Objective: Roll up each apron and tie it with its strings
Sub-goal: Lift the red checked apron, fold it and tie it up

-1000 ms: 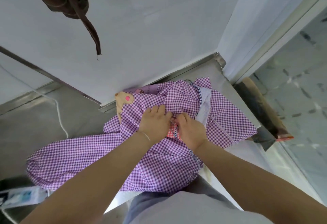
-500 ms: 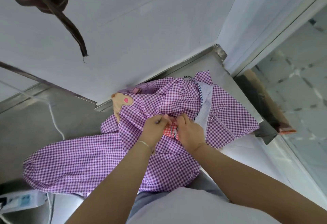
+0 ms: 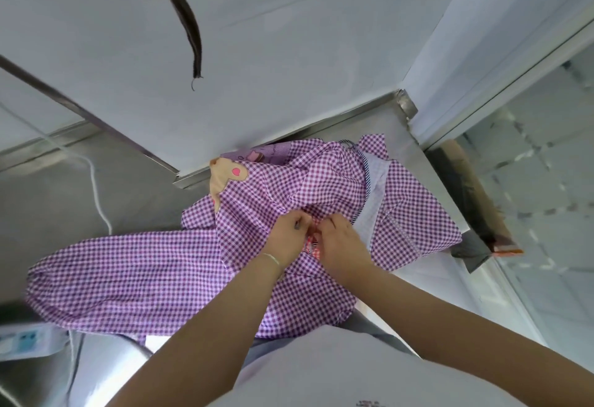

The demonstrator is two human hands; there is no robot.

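Note:
A purple-and-white checked apron (image 3: 154, 271) lies crumpled on a steel counter (image 3: 48, 201), one long part stretched to the left. It has a tan appliqué with a pink spot (image 3: 225, 175) near the wall. My left hand (image 3: 287, 236) and my right hand (image 3: 337, 242) meet at the middle of the cloth. Both pinch the fabric with curled fingers around a small red-and-white checked piece (image 3: 313, 246) that shows between them. What the fingertips hold underneath is hidden.
A white wall panel rises behind the counter. A dark brown cloth (image 3: 180, 5) hangs from above. A white cable (image 3: 96, 194) runs across the counter at left. A white device (image 3: 25, 339) sits at the lower left. A brown board (image 3: 472, 194) leans beyond the counter's right edge.
My left hand has gone from lying flat on the cloth to pinching it with curled fingers. Both hands have stayed at the same spot on the apron.

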